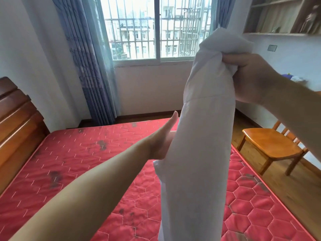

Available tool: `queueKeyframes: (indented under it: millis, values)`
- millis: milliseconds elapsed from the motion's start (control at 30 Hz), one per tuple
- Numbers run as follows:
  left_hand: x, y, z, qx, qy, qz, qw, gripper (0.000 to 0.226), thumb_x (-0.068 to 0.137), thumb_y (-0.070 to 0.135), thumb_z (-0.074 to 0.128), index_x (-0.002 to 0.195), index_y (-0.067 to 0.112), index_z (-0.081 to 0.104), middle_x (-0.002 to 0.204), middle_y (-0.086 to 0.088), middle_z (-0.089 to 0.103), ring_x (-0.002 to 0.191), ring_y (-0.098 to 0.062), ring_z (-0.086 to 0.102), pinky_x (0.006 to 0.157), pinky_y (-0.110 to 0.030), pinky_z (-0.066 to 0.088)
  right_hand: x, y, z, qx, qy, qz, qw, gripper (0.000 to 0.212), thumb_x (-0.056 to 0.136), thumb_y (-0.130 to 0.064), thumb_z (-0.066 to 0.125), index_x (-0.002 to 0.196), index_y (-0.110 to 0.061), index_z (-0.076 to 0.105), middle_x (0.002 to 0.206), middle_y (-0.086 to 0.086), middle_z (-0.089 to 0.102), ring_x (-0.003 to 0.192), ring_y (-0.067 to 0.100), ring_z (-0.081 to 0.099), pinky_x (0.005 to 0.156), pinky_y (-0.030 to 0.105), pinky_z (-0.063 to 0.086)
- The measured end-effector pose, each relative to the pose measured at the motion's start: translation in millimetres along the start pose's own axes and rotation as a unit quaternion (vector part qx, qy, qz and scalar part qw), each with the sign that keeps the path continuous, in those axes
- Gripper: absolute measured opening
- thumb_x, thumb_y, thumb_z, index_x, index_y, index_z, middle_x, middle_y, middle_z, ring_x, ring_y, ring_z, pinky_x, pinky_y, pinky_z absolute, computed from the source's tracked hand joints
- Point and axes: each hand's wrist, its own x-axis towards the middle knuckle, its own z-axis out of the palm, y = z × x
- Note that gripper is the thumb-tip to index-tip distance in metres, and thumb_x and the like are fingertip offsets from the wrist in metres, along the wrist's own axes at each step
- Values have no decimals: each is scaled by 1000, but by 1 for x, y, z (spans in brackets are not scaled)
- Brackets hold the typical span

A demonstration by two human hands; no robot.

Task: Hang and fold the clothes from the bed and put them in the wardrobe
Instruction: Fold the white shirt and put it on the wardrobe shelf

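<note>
Right hand [250, 76]: raised high at the right of the view, fingers curled tight into a fist round the bunched top of a long white cloth garment [196, 153]. A crumpled tuft of the cloth sticks up above the fist. Below the grip the garment hangs straight down as a narrow column, in mid-air above the red quilted mattress [86, 162] with its hexagon stitching and dark stains; its lower end runs out of view at the bottom edge.

Left hand [165, 136]: arm stretched forward across the mattress, fingers straight and held together, flat hand set against the left side of the hanging garment about halfway down. Palm and fingertips partly hidden behind the cloth; cannot tell whether the thumb hooks any fabric.

Surroundings: dark wooden headboard [15, 122] at left; barred window [156, 28] with blue-grey curtains [86, 58] ahead; orange wooden chair [271, 146] on the wooden floor just beside the mattress's right edge; wooden wall shelves [281, 16] at upper right.
</note>
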Motion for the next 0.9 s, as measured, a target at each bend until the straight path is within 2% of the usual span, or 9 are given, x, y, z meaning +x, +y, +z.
queueKeyframes:
  millis: [67,167,267,367,500,600,633,733,900]
  values:
    - [-1,0,9,-17,-27,20,999,84,73,85,24,107,28,76,112,-2,72,103,-21,68,95,-38,51,-1,0,0,5,15,-3,1000,19,99,-16,47,106,-25,61,82,-9,73,80,8,71,76,28,58]
    - [8,0,21,-9,69,77,995,74,85,79,21,94,33,79,96,1,74,86,-15,70,79,-32,55,-4,-6,2,14,41,-15,999,16,99,-17,49,108,-23,61,84,-7,74,81,10,72,73,28,58]
    - [14,1,10,45,160,110,980,60,95,70,26,98,34,75,101,1,73,86,-15,68,82,-34,52,-6,-13,0,1,67,-28,997,26,97,-18,52,123,-21,57,101,-3,71,87,12,72,71,28,57]
    - [4,10,-2,44,52,47,997,69,85,74,29,110,27,72,113,-1,72,102,-20,69,93,-40,49,-8,-14,-2,-3,79,-27,997,28,97,-19,53,125,-23,54,107,-2,67,89,12,72,72,28,58]
    - [-5,17,8,1,-62,8,998,89,53,91,56,102,20,78,105,-3,74,97,-19,70,89,-35,54,-4,-14,4,-10,83,-15,996,10,98,-17,53,102,-23,59,79,-8,72,74,8,72,65,24,57]
    - [-5,15,20,66,-58,-4,996,86,26,57,94,95,11,72,85,-2,76,77,-13,73,71,-26,59,1,-14,0,-39,94,-4,995,11,99,-18,51,97,-22,61,70,-11,73,70,5,72,62,21,56]
    - [-5,15,24,116,-47,-9,992,70,40,38,97,97,9,68,84,0,76,76,-11,73,72,-25,59,2,-14,-3,-47,98,-2,994,11,98,-18,52,96,-22,62,72,-10,73,70,5,72,62,21,56]
    - [-2,19,29,235,-18,-57,970,24,84,3,69,106,13,65,95,5,75,89,-10,71,87,-26,56,3,-13,-9,-77,97,1,992,10,97,-16,54,98,-21,62,78,-9,72,71,5,72,61,20,56]
    - [5,15,31,221,37,-113,968,37,72,24,71,107,12,67,106,-1,74,99,-16,70,99,-33,51,3,-12,-20,-183,97,-9,978,11,97,-14,55,96,-24,60,76,-11,67,65,0,69,57,17,54]
